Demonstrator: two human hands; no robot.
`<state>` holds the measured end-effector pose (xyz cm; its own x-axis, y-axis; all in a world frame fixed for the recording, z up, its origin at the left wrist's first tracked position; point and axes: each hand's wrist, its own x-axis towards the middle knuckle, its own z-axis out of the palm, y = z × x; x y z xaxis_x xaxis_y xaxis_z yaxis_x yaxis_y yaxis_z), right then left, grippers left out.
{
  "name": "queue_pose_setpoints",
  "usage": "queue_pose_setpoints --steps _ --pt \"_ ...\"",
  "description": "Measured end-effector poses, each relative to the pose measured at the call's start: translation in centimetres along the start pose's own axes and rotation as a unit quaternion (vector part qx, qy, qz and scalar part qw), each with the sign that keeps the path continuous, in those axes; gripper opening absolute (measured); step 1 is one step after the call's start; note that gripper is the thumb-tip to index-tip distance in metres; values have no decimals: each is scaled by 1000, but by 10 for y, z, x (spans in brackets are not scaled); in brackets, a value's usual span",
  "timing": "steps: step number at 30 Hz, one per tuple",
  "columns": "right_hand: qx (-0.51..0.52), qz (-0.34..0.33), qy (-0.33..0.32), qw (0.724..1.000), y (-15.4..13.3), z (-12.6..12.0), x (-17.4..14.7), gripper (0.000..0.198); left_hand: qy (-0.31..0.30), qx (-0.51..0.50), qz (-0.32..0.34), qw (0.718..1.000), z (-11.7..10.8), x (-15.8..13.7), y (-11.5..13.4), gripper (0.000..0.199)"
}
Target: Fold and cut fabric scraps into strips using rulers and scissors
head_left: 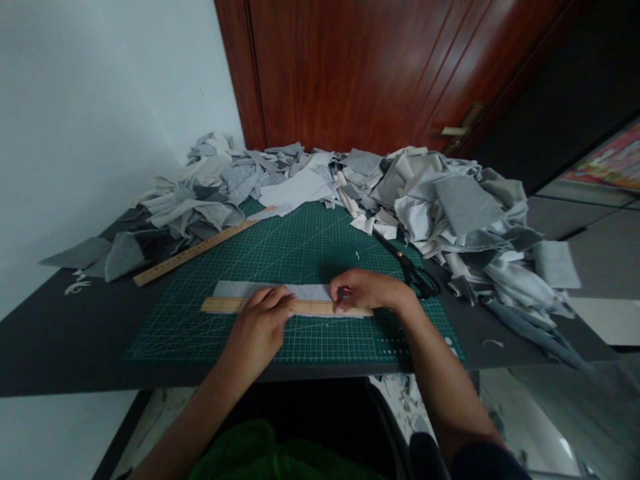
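A light wooden ruler (pixel 313 307) lies lengthwise over a strip of pale grey fabric (pixel 310 292) on the green cutting mat (pixel 300 340). My left hand (pixel 265 317) presses down on the ruler near its middle, fingers bent and close together. Farther right, my right hand (pixel 363 290) is at the ruler and the strip's upper edge. Its fingers are curled in a pinch with the thumb; whatever is between them is hidden. Black-handled scissors (pixel 417 273) rest on the mat's right side, beyond my right hand.
A second wooden ruler (pixel 200 251) lies slantwise at the mat's left edge. Heaps of grey and white fabric scraps (pixel 460 213) line the back and right of the dark table (pixel 65 340). Behind stands a brown wooden door (pixel 345 73); a white wall (pixel 100 100) is at left.
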<state>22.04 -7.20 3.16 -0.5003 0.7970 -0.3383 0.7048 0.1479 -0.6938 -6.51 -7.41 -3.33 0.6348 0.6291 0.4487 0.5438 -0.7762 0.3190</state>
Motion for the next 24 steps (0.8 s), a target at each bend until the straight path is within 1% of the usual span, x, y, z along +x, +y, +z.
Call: queue_pose_setpoints --steps 24 --pt "11 -6 9 1000 2 3 1 14 13 -12 2 1000 1 0 -1 34"
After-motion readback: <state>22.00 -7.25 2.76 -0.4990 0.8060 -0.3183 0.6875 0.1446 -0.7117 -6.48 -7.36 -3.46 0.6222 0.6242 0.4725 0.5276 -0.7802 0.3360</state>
